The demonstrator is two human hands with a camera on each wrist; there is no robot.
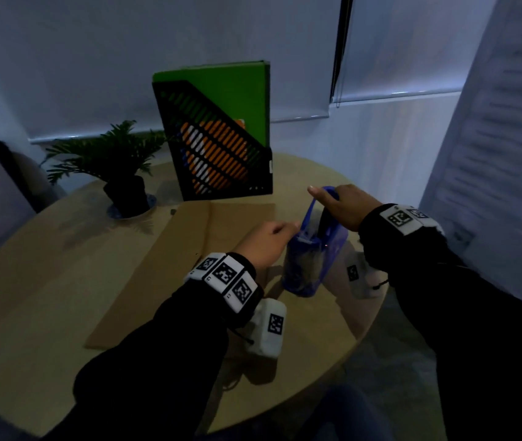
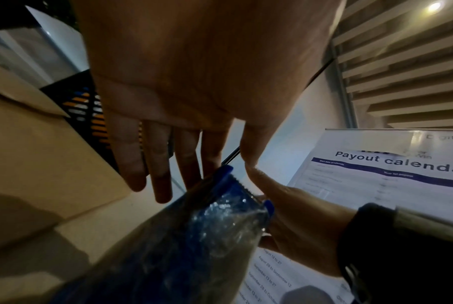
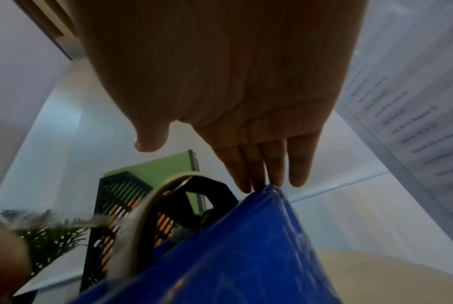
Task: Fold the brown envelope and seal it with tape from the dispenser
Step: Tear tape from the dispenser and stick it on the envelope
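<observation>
The brown envelope [image 1: 189, 265] [image 2: 38, 144] lies flat on the round table, one end folded over. A blue tape dispenser [image 1: 304, 265] [image 2: 207, 226] [image 3: 233, 246] stands on end at the envelope's right edge. My right hand [image 1: 339, 205] [image 3: 207, 164] grips its top from above. My left hand [image 1: 269, 240] [image 2: 230, 164] is at the serrated cutter, thumb and forefinger meeting there. In the right wrist view a thin strip of tape [image 3: 64, 223] runs from the roll [image 3: 139, 216] to a blurred left finger.
A black slotted file holder with a green folder [image 1: 218, 148] stands at the back of the table [image 1: 46, 297], a potted plant [image 1: 119, 167] to its left. A printed "Payout calendar" board [image 2: 402, 170] stands close on the right, beyond the table's edge.
</observation>
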